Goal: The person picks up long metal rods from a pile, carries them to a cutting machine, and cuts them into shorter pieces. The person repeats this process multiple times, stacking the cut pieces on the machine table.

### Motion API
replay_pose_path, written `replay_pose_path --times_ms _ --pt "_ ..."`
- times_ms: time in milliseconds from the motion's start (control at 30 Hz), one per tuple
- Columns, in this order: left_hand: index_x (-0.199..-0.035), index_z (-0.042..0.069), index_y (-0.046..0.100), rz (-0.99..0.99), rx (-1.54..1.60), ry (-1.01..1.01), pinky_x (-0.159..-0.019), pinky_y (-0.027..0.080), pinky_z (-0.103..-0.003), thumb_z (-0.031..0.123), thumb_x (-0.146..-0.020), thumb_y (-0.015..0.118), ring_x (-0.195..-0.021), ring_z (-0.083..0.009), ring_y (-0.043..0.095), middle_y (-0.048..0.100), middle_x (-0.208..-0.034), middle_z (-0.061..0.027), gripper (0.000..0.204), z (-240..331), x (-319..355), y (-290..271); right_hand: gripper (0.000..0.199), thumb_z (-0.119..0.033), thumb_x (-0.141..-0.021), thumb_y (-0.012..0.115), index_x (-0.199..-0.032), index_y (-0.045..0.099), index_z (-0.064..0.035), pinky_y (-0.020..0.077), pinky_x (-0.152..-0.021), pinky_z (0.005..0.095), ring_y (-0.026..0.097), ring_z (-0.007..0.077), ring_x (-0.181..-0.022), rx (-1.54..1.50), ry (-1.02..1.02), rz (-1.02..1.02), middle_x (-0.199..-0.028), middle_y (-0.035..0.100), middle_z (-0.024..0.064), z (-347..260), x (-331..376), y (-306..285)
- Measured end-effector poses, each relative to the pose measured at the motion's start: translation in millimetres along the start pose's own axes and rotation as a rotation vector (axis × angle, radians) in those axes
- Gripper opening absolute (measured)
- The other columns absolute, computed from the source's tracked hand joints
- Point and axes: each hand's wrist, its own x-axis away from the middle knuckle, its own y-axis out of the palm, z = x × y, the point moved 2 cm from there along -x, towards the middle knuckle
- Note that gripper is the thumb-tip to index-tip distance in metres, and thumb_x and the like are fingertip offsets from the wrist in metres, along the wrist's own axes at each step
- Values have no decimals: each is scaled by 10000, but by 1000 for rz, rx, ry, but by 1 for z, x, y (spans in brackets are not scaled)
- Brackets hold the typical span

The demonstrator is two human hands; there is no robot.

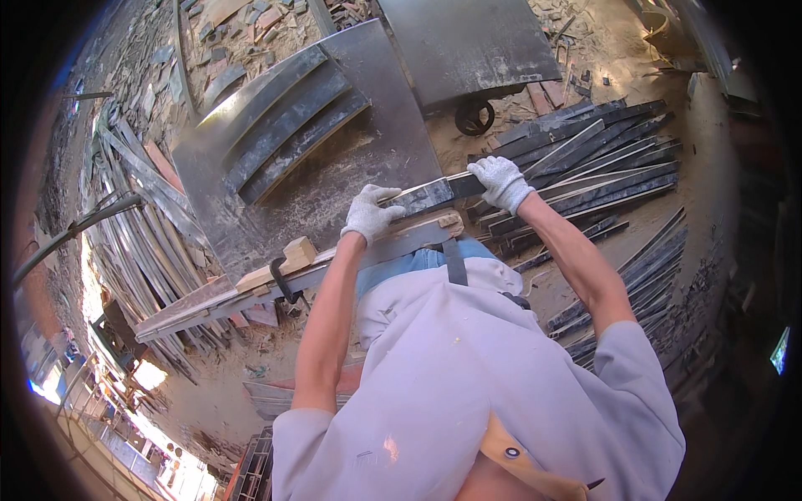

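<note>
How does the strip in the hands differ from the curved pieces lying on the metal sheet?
The strip is narrow and gripped at both ends by the left hand and right hand; the curved pieces are broader, bowed, and lie untouched side by side. Both look dark and dusty.

Workshop: stacked dark strips (601, 159), steel sheet (334, 159) (sawdust floor).

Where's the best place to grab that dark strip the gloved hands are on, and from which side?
Probably at both ends and from above, as the hands do now: the dark strip is long, thin and lies flat near the metal table's edge. The left hand wraps the near end, the right hand the far end, which likely keeps it from sagging.
</note>
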Motion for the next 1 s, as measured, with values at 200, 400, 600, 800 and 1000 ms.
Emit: replay_pose_path --times_ms 200,400,600,800,1000 --pt "-1172 191 823 -133 -350 82 -1003 544 -438 305 -753 859 -1096 -349 674 706 -1116 -100 436 10 -9 -1 547 -197 -659 847 -1152 634 -92 536 -875 452 666 329 -997 -4 -9 -71 -1031 672 124 -1 7 10" --pt "-1278 192 765 -136 -414 149 -1000 552 -441 227 -818 802 -1163 -337 653 707 -1193 -110 463 18 4 3 544 -191 -653 842 -1144 633 -84 537 -852 450 669 330 -988 19 -26 -47 -1028 675 127 -6 14 17" --pt "-1547 78 466 -63 -532 220 -1081 509 -480 289 -899 744 -1369 -364 519 562 -1471 -144 736 1 30 39 533 -196 -650 838 -1124 625 -80 540 -834 455 678 330 -965 9 -21 -107 -1016 671 133 -4 12 21" --pt "-1636 -4 249 -2 -608 172 -1239 279 -596 552 -707 879 -1553 -445 272 309 -1673 -231 1253 34 46 62 418 -155 -699 774 -1080 616 -90 530 -800 446 676 310 -937 29 -25 -36 -991 660 119 -5 11 25" --pt "-1537 61 380 198 -611 292 -1063 409 -565 344 -638 865 -1385 -402 439 477 -1465 -171 1060 13 41 81 468 -177 -721 788 -1144 616 -74 515 -853 436 662 308 -971 100 -9 -44 -1056 657 110 -10 13 16"
